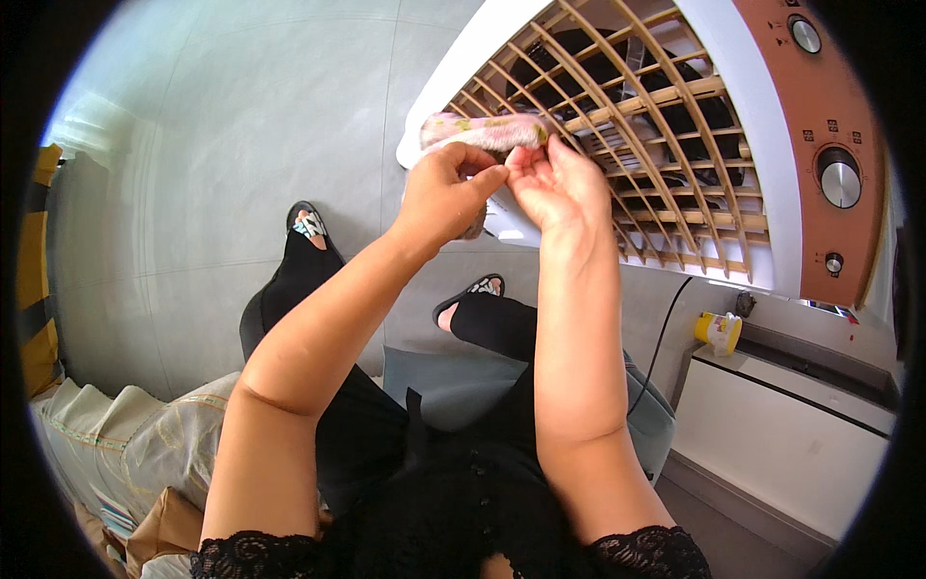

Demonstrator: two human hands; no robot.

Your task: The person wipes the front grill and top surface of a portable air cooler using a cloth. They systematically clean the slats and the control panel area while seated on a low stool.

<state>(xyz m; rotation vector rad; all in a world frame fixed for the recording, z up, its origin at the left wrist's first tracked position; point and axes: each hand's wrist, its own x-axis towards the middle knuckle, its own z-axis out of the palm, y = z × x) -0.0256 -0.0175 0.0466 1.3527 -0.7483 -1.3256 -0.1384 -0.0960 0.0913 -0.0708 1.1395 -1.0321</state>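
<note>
A soft pink, fluffy piece of fabric [487, 132] with yellow-green patches is held up in front of the grille. My left hand [446, 193] grips it from the near side, thumb and fingers pressed together. On its right end lie the fingertips of my right hand [561, 183], whose fingers are curled with the thumb close to my left fingertips. Whether the fabric is a glove, a sock or something else I cannot make out. Below my left hand shows a small greyish part [473, 228], mostly hidden. Just beyond both hands stands a white box fan [752, 116] with a tan slatted grille [666, 96].
A brown control panel [820, 125] with round silver knobs runs along the fan's right side. At the lower right, a yellow and white tub [719, 331] rests on a white cabinet [781, 425]. A black cord [663, 338] hangs nearby. Covered bundles [135, 434] lie at the lower left.
</note>
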